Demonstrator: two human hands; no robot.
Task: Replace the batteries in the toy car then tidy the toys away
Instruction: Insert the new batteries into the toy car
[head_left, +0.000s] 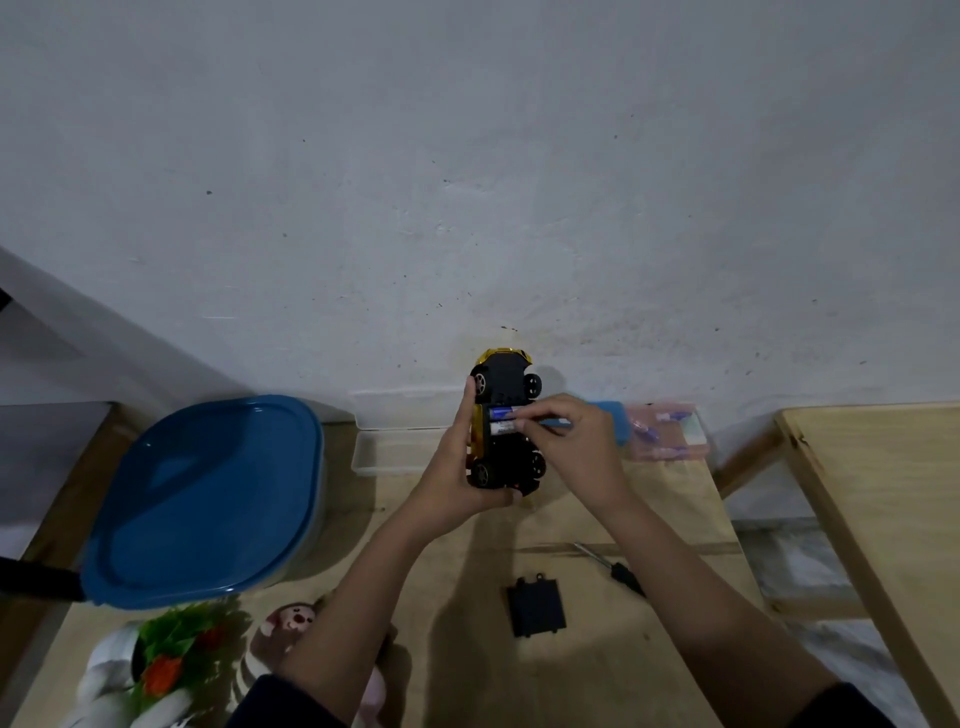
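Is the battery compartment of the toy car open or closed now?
Open. Two batteries show in the upturned toy car; the black cover lies on the table.

Left hand (451, 467): raised, fingers curled in a sideways grip.
Right hand (576, 447): raised, fingertips pinched together, pointing left.

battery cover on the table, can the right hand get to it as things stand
Probably yes. The battery cover lies bare on the table with nothing on it, but the right hand is busy at the batteries in the toy car.
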